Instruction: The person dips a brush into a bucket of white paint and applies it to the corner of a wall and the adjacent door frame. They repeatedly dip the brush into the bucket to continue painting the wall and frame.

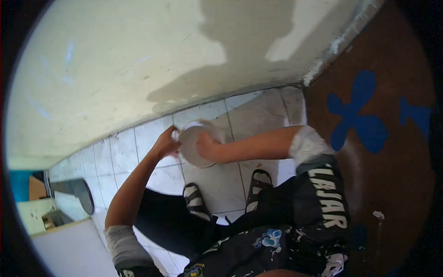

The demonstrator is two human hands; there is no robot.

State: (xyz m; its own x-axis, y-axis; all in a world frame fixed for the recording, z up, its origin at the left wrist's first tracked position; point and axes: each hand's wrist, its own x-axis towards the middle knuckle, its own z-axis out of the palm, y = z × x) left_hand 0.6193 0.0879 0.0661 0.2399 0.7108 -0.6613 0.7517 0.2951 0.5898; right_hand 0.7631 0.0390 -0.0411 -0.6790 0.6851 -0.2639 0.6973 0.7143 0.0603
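A round, pale bucket (193, 156) is in front of me, above the tiled floor and near my feet. My left hand (168, 144) is at the bucket's left rim, its fingers curled against the edge. My right hand (207, 147) reaches down inside the bucket, blurred, with its fingers hidden. What it holds, if anything, cannot be made out. The inside of the bucket looks greyish white.
A cream wall (138, 64) with pale smears runs along the far side. White floor tiles (256, 115) meet it. On the right stands a brown surface (392, 184) with blue painted shapes. A dark-rimmed object (84, 196) lies at the far left.
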